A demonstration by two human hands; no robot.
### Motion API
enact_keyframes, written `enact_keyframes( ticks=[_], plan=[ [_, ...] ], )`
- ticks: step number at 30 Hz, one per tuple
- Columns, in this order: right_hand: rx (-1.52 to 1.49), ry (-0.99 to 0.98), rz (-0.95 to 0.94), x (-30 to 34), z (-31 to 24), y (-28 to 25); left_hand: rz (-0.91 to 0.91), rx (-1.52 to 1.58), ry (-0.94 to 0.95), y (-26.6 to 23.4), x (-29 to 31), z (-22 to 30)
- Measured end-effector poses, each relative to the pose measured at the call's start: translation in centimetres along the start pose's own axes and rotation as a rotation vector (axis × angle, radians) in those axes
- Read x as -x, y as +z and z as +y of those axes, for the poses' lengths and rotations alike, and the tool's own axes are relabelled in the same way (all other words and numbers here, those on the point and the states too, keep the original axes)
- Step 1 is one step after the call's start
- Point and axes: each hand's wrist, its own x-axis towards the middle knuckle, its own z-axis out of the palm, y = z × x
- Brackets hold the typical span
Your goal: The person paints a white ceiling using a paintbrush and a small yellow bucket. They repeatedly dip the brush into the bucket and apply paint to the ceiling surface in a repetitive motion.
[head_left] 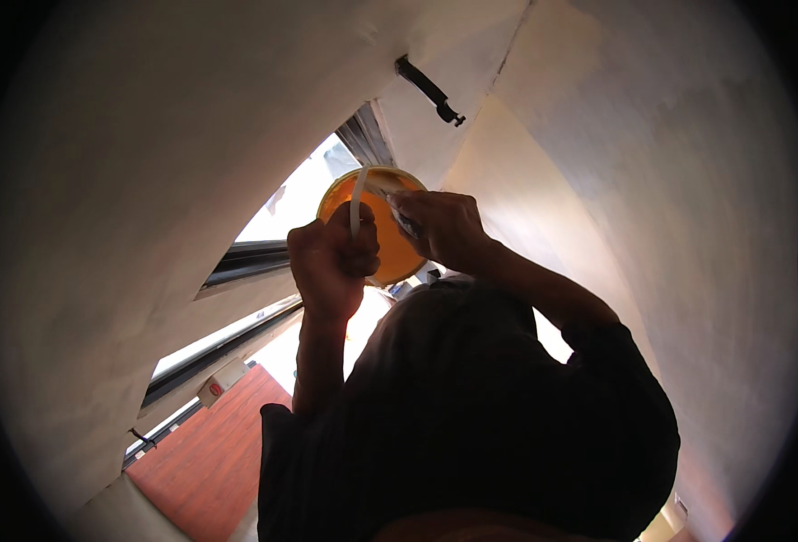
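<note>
At the orange bucket (397,253), left hand (334,255) curls, right hand (446,224) slants

The left hand (317,262) and right hand (448,224) are bare, and behind the fingers (360,259) the left forearm (318,366) and right forearm (548,294) are uncovered too. Well back from the fingers, near the elbows, come short dark sleeves: the left sleeve (281,447) loose, with a squared corner at its hem, the right sleeve (625,375) wide and rounded. Between them a near-black top (480,415) covers the trunk, its finer details lost in shadow.
</note>
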Motion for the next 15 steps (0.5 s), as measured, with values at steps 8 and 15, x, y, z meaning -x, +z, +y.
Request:
enact_keyframes(
  ticks=[8,15],
  plan=[
    [-0.469,0.344,-0.168,-0.5,1.1,0.5,0.013,0.027,-0.005,0.7,-1.2,-0.5],
    [-0.566,0.548,-0.338,-0.5,1.1,0.3,0.091,-0.083,0.096,0.8,-1.3,-2.0]
  ],
)
